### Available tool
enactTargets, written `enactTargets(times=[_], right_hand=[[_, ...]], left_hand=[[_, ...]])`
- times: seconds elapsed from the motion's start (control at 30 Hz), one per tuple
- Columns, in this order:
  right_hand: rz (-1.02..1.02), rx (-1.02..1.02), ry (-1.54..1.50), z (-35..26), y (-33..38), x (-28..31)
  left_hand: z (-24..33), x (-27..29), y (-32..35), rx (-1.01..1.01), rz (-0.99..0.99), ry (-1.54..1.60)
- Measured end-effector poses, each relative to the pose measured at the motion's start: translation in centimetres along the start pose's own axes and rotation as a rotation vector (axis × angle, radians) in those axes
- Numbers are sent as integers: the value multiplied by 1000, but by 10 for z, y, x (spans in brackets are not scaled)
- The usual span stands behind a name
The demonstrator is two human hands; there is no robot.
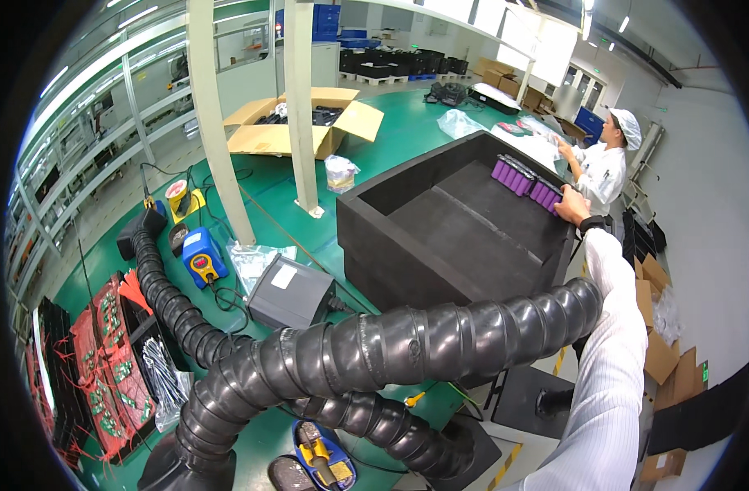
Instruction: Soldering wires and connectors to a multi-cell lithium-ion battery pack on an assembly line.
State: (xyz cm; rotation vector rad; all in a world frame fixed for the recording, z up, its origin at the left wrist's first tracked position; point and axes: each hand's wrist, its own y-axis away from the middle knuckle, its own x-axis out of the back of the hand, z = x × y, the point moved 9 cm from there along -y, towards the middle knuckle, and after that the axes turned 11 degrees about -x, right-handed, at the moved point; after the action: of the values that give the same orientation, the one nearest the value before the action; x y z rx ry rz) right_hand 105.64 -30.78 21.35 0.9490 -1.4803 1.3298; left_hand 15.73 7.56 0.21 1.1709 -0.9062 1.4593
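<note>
My right hand (571, 204) reaches out at the far right, its fingers closed round the end of a purple battery pack (545, 195) of upright cylindrical cells. That pack is inside a large black foam box (374, 245), along its far right wall. Directly beside it stands another purple battery pack (512, 174); whether the two touch, I cannot tell. My palm hides part of the held pack. A white sleeve and a dark wristband cover my right arm. My left hand is out of the picture.
A thick black fume hose (374, 348) arches across the near side. On the green table are a blue soldering station (203, 256), a grey box (290, 292), a soldering iron stand (321, 458), red trays of circuit boards (104, 368) and an open carton (264, 141). A co-worker (607, 168) stands beyond.
</note>
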Motion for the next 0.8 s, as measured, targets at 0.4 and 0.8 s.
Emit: enactTargets(times=[0.4, 0.8], right_hand=[[-159, 32, 290, -15, -3, -20], [58, 275, 158, -48, -43, -100]], left_hand=[[-1, -1, 6, -24, -69, -102], [9, 10, 9, 68, -87, -34]])
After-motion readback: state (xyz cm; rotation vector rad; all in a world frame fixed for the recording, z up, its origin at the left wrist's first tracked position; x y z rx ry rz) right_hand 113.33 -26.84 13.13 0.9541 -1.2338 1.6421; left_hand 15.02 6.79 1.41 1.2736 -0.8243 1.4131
